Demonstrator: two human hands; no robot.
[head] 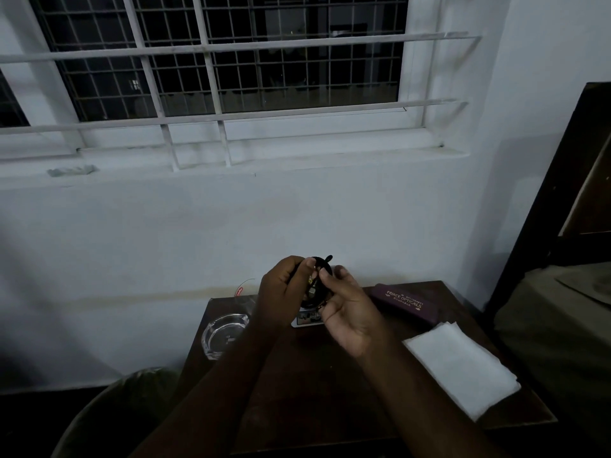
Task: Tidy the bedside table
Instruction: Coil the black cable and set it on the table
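Both hands are raised above the dark wooden bedside table (297,385), holding a coiled black cable (323,263) between them. My left hand (284,289) grips the coil from the left with curled fingers. My right hand (347,309) pinches the cable's lower part, where a small plug end shows. Much of the coil is hidden by the fingers. Under the hands a small white card or device (305,319) lies on the table.
A glass ashtray (223,333) sits at the table's left edge, with a clear drinking glass (246,297) behind it. A maroon spectacle case (405,304) lies at the back right, a folded white cloth (463,361) at the right. A bin (125,414) stands at lower left, dark furniture at right.
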